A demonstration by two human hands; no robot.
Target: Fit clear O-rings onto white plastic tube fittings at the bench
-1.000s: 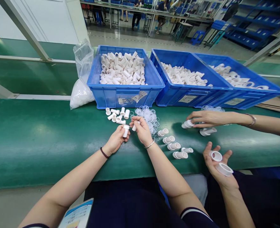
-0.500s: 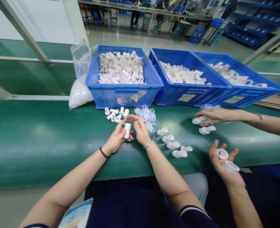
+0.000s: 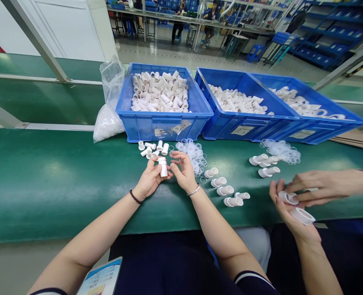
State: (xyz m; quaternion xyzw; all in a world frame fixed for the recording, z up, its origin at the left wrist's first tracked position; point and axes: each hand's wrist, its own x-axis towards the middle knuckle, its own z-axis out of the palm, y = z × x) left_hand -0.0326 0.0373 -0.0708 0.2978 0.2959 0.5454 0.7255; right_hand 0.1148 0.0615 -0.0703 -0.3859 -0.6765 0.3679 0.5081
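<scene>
My left hand (image 3: 147, 180) is closed around a white plastic pipe fitting (image 3: 163, 167), a short tube with a collar at its upper end, held upright just above the green table. Beside it on the right, my right hand (image 3: 183, 174) has its fingers apart and curved toward the fitting, with nothing visible in them. Beyond my hands lie several loose white fittings (image 3: 150, 146) and a pile of thin clear rings (image 3: 193, 151). To the right of my right hand, several collared fittings (image 3: 225, 190) lie in a slanting row.
Three blue bins full of white parts line the back: left bin (image 3: 167, 127), middle bin (image 3: 255, 127), right bin (image 3: 319, 131). A clear plastic bag (image 3: 109, 123) leans at the left. At right, a co-worker's hands (image 3: 304, 229) handle white rings near more fittings (image 3: 269, 171) and clear rings (image 3: 281, 150).
My right hand has drawn slightly back from the top of the fitting, which stays in my left hand. The co-worker's upper hand has moved from the fittings to their other hand.
</scene>
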